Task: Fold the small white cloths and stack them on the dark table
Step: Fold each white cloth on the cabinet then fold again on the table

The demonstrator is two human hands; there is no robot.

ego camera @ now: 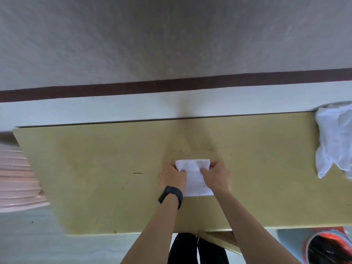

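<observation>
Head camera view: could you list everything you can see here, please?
folded cloth: one, white, table centre, between the hands
cloth pile: one heap, white, crumpled, table's right end
table: one, tan, across the middle
dark stripe: one, maroon, along the pale wall behind
pink ribbed object: one, left edge, beside the table; unidentifiable
red and black object: one, lower right corner, below the table
wristband: one, black, left wrist
left hand: one, pinching the cloth's left edge
right hand: one, pinching the cloth's right edge
</observation>
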